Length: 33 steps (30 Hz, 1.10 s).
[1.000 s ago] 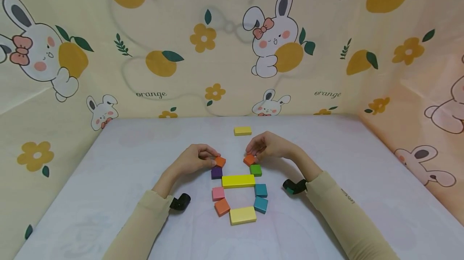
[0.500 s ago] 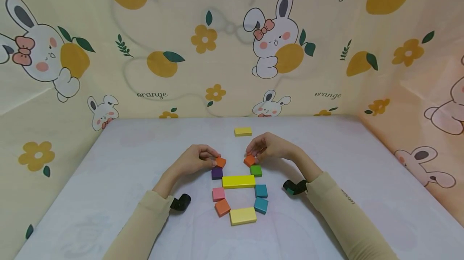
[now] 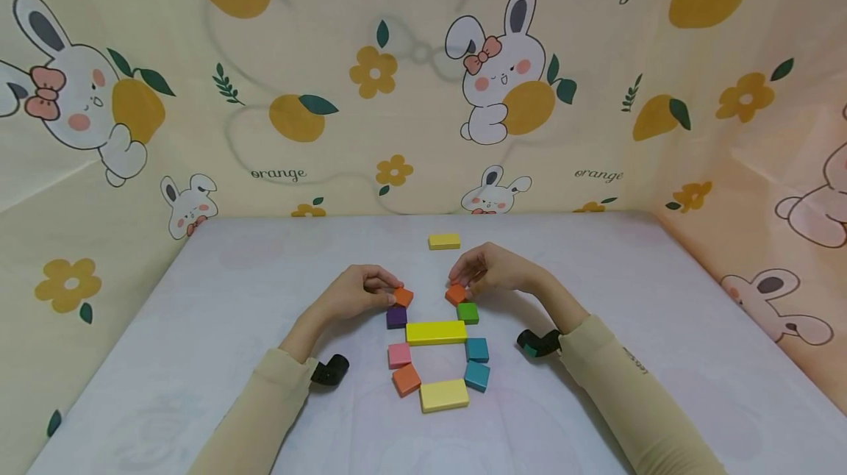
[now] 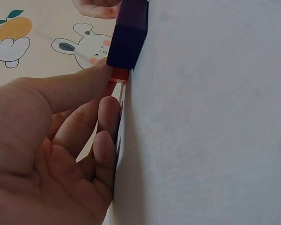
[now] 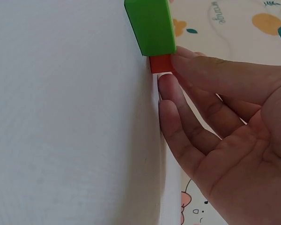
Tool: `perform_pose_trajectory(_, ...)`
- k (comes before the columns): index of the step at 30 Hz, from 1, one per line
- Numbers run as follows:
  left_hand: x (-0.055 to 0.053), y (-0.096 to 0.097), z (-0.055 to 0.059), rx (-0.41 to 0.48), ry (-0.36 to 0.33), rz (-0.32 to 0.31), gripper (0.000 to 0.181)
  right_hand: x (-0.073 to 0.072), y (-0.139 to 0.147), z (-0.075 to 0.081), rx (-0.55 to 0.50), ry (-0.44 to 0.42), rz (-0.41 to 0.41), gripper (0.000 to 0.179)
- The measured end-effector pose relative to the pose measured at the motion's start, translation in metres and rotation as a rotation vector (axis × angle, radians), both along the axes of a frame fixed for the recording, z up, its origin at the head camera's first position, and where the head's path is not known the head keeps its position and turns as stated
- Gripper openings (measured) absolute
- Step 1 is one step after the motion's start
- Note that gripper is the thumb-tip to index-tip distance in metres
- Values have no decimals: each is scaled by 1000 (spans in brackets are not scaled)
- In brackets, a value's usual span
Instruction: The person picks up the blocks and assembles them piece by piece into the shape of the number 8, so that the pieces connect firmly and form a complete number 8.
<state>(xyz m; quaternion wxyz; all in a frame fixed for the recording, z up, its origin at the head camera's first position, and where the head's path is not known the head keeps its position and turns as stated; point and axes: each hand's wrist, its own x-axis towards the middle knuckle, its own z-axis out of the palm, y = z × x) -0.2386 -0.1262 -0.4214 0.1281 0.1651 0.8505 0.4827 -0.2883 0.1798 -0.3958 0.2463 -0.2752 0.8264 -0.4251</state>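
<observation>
My left hand (image 3: 354, 291) pinches an orange block (image 3: 403, 297) between thumb and fingers, just beyond a purple block (image 3: 397, 317). Opposite it, my right hand (image 3: 496, 269) pinches a second orange block (image 3: 455, 294) beyond a green block (image 3: 467, 313). Both orange blocks sit tilted at an angle on the table. In the left wrist view the purple block (image 4: 127, 40) partly hides the orange one (image 4: 120, 74). The right wrist view shows the green block (image 5: 152, 28) in front of its orange neighbour (image 5: 160, 63).
A bright yellow long block (image 3: 435, 332) lies between the two sides. Nearer are a pink block (image 3: 399, 356), an orange block (image 3: 406, 380), two teal blocks (image 3: 476, 349) and a pale yellow block (image 3: 444, 395). Another yellow block (image 3: 444, 241) lies farther back, before the printed backdrop (image 3: 417, 93).
Both hands keep their grip on the orange blocks and stay in place. The whole head view has shifted down very slightly.
</observation>
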Motion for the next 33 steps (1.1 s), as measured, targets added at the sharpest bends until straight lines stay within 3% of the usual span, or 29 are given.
perform_pose_trajectory(22,1,-1,0,12,-3,-9,21,0,4,3,-1,9,-14,35)
perform_pose_trajectory(33,0,-1,0,-1,-1,6,20,-4,10,2,6,62,-84,24)
